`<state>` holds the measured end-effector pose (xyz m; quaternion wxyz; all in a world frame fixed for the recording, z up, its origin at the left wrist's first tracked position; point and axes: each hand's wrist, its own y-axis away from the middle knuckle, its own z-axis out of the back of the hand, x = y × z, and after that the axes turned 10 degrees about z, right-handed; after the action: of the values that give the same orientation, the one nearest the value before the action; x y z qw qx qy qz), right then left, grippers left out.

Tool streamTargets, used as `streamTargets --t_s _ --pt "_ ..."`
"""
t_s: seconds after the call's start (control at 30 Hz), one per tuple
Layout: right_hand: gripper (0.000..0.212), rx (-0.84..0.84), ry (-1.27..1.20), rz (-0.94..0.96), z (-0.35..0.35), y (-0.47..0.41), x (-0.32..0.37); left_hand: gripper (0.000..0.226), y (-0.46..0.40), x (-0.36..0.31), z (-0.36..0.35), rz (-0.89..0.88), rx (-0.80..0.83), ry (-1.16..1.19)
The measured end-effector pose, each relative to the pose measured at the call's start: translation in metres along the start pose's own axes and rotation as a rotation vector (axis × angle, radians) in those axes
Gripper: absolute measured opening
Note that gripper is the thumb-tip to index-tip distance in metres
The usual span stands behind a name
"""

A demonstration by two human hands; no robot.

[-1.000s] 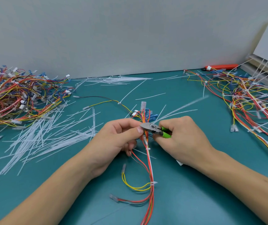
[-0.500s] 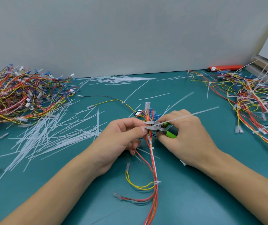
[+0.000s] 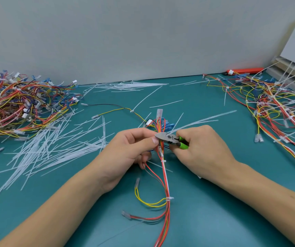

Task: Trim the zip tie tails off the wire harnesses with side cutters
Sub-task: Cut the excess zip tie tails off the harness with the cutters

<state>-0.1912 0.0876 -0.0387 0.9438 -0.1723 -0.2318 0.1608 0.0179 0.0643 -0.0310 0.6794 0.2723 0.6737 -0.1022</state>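
A wire harness [image 3: 164, 177] of red, yellow and white wires lies down the middle of the teal table, with white zip ties along it. My left hand [image 3: 130, 148] pinches the harness near its upper end. My right hand [image 3: 203, 148] grips green-handled side cutters [image 3: 171, 139], whose grey jaws sit against the bundle just beside my left thumb. A long, blurred white zip tie tail [image 3: 205, 120] sticks out from the jaws up and to the right. Blue connectors [image 3: 168, 124] fan out just behind the hands.
A heap of harnesses [image 3: 18, 107] fills the far left, with a spread of cut white tails [image 3: 57, 148] in front of it. Another heap with long tails [image 3: 277, 107] lies at the right. More cut tails [image 3: 125, 85] and an orange tool [image 3: 244, 70] lie by the wall.
The cutters and both hands stayed at the same spot on the bundle. The long white tail by the jaws has swung and now points farther up to the right, blurred.
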Motion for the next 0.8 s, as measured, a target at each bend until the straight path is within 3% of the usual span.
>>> streamTargets --t_s 0.2,0.43,0.63,0.8 --pt "0.037 -0.018 -0.015 0.031 -0.0011 0.0014 -0.0036 0.011 0.0004 -0.0006 -0.0007 0.000 0.005 -0.007" --pt "0.004 -0.045 -0.091 0.064 0.0017 -0.0020 -0.0020 0.010 -0.0009 -0.0011 0.0009 0.032 -0.028 0.063" --pt "0.017 -0.039 -0.132 0.061 0.0051 -0.0022 0.0015 0.009 -0.0014 0.0004 0.0015 0.031 -0.025 0.041" --pt "0.011 -0.040 -0.130 0.050 0.0052 -0.0014 0.0035 0.015 -0.0017 0.0006 -0.0006 0.018 -0.043 0.024"
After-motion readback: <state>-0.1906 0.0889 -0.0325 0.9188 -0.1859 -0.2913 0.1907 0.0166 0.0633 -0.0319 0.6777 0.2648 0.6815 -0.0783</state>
